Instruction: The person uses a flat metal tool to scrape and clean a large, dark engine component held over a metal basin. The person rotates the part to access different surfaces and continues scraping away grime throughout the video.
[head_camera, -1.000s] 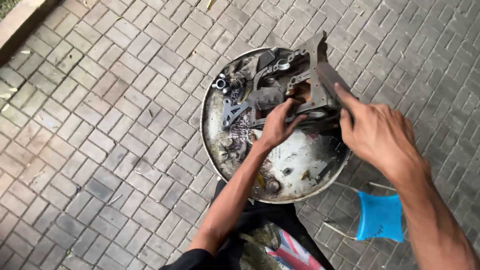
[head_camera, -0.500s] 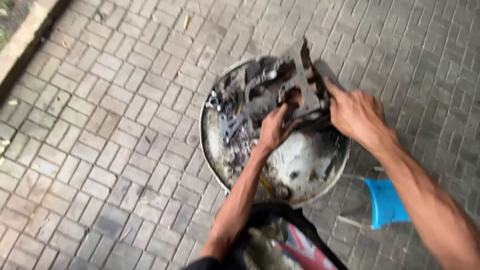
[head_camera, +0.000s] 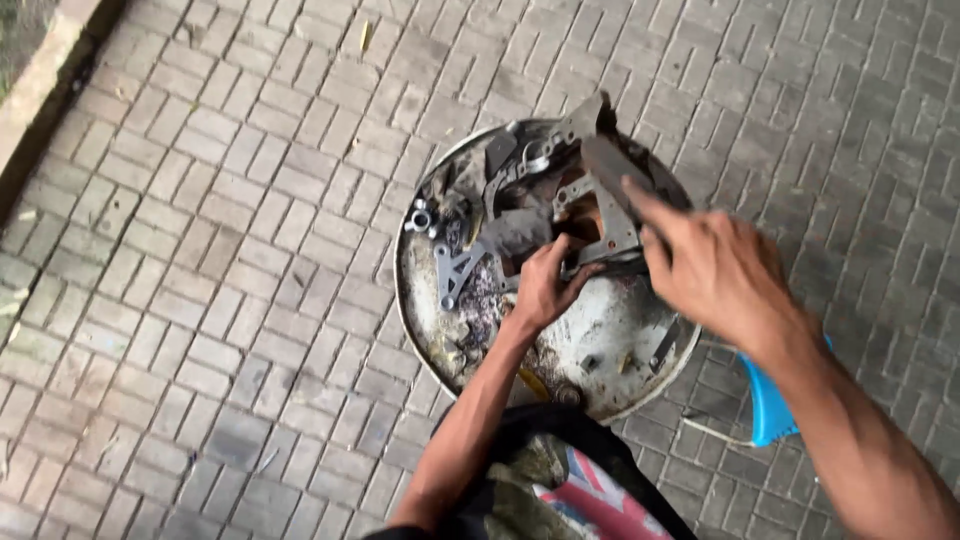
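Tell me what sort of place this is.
Probably an outdoor yard used for mechanical work: grey brick paving, a grimy round metal pan of greasy metal parts, and a blue plastic stool.

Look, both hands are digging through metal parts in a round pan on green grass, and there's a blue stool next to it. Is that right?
Not quite. The round pan sits on grey brick paving, not green grass; the head view shows this. The rest holds: the left hand and right hand are on the metal parts in it, and a blue stool stands beside it.
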